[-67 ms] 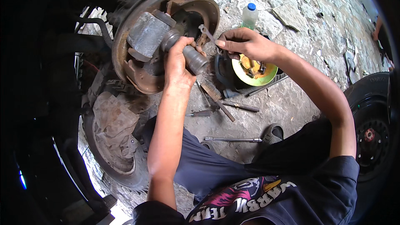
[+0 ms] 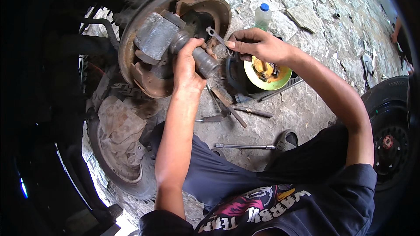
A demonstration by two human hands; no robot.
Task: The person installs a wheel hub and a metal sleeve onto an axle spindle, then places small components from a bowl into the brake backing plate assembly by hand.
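Note:
My left hand is closed round the ridged grey metal spindle that sticks out of a wheel hub assembly at the upper left. Behind the spindle sits a grey block, inside a rusty round backing plate with curved brake shoes. My right hand pinches a small wrench-shaped metal piece between thumb and fingers. Its far end points at the hub, just right of my left fingers. Whether that end touches the brake parts, I cannot tell.
A yellow-green bowl with small metal parts stands below my right hand, a blue-capped bottle beyond. A wire brush, screwdriver and metal bar lie nearer me. Tyres flank me left and right.
The far end of the wrench-shaped piece has shifted slightly left, toward the hub. Both hands are almost where they were.

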